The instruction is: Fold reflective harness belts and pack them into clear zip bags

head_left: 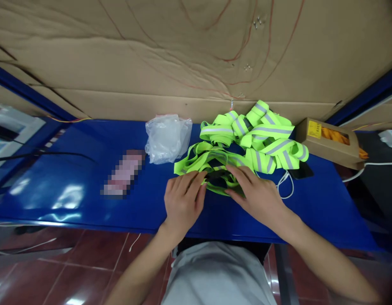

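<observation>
My left hand [184, 198] is at the near side of a bundle of neon yellow-green reflective strap [211, 154] with a grey stripe. Its fingers are closed at the left end of a black piece [216, 173] on the strap, too blurred to identify. From the right, my right hand [258, 192] grips the same strap, thumb below and fingers above. Loops of it spread behind and between both hands. Against the back board lies a larger heap of the same reflective straps [272, 137], coiled and folded over one another.
A clear plastic bag [168, 139] lies left of the straps, and a pixelated pinkish item [124, 173] farther left. On the right are a cardboard box [331, 144] with orange contents, a dark phone-like object [302, 170] and a white cable [291, 188]. Cardboard backs the blue table [78, 169].
</observation>
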A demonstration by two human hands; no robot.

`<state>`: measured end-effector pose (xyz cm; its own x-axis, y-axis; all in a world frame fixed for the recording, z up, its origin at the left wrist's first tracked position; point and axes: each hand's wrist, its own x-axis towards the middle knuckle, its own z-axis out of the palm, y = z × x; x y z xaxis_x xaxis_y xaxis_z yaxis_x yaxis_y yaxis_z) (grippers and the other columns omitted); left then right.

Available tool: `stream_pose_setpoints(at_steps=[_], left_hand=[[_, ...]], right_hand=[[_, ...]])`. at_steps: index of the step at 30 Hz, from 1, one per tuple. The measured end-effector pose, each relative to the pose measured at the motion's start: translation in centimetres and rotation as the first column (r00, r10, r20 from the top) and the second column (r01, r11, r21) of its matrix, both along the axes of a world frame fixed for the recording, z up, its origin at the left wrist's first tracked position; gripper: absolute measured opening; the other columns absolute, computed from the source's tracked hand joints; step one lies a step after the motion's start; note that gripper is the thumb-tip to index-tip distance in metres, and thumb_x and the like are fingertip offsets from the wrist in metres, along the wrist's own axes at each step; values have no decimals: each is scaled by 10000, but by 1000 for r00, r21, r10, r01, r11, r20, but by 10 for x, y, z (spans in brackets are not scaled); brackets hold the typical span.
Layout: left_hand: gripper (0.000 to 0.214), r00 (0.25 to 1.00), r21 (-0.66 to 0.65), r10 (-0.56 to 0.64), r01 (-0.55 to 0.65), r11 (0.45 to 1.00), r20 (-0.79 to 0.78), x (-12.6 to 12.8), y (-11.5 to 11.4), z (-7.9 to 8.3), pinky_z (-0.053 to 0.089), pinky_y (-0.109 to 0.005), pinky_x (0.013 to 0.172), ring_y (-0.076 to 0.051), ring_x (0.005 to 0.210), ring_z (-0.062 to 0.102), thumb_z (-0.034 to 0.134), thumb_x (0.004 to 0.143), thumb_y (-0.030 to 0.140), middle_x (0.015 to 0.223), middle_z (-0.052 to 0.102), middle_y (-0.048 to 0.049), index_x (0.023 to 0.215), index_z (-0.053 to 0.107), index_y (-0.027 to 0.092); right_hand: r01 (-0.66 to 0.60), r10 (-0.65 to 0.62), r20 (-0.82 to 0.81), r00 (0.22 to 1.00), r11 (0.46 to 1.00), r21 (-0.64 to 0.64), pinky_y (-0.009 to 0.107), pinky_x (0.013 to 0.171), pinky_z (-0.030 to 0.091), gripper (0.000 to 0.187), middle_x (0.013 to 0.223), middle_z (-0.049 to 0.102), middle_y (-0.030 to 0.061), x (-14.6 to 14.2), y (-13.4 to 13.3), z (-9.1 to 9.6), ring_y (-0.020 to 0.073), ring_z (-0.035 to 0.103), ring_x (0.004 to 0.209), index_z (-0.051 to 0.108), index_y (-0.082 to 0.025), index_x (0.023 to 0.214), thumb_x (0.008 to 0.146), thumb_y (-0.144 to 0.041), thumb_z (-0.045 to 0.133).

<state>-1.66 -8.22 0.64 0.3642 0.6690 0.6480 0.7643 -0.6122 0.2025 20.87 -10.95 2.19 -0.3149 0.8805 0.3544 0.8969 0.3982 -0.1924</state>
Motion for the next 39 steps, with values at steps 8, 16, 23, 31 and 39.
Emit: stream_pose_setpoints(at_steps=[8,16,23,31,39], left_hand=[[412,946,261,-313,324,909,-84,-20,-12,20,474,-419,902,-218,962,686,692,839,45,1088,778,-21,1153,698,312],[447,959,-83,-280,282,956,38,-9,-25,12,510,-491,991,-328,1226,587,728,851,273,1320,582,-155,1286,626,247],[361,979,-83,-202,200,976,-21,1,-26,8,569,-416,961,-283,1172,607,723,838,174,1270,579,-125,1183,642,238],[324,981,-192,-189,179,965,-37,1,-29,10,626,-396,861,-289,1116,662,683,793,174,1226,627,-137,1106,601,184],[257,989,-186,-144,135,973,-33,-53,-31,45,608,-309,728,-209,958,705,637,971,423,1157,651,-90,1126,592,224]], right_hand=[[-225,217,-189,958,974,-21,534,1049,434,786,1447,579,186,4,-1,15,376,566,1319,442,-201,1462,781,-283,825],[-224,221,-161,962,974,-2,438,948,412,437,1072,705,95,-5,4,-11,285,684,952,473,-200,1171,800,-157,699],[-229,229,13,973,973,25,425,893,411,465,1029,670,110,-11,1,-10,304,640,947,469,-159,1233,815,-123,671],[-240,252,122,960,965,-106,444,857,424,527,1064,647,139,-18,1,-9,323,620,957,511,-116,1215,787,-238,793],[-199,192,-124,974,979,-47,460,853,508,396,1095,679,153,12,-1,14,315,647,990,561,-153,1216,831,-146,655]])
